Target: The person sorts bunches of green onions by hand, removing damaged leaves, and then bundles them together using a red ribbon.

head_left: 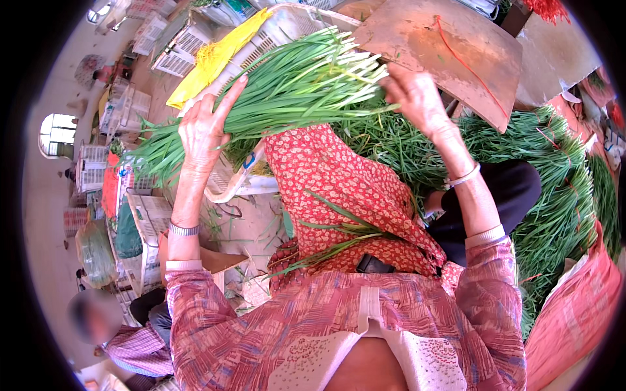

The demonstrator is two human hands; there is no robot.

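A thick bunch of garlic chives (293, 98) lies slantwise in front of me, white stem ends to the right and green leaf tips to the left. My left hand (205, 130) grips it near the leafy end, its index finger stretched along the leaves. At the white ends, the bent fingers of my right hand (417, 98) are closed on the stems. Some loose chive leaves (349, 231) rest on the red flowered apron (339, 166) over my lap.
A wooden board (443, 45) with a red string on it stands beyond my right hand. Tied chive bundles (554, 189) are heaped to my right, beside a red sack (574, 303). A yellow bag (215, 62) hangs by a white crate (176, 52). Another person (140, 345) sits at lower left.
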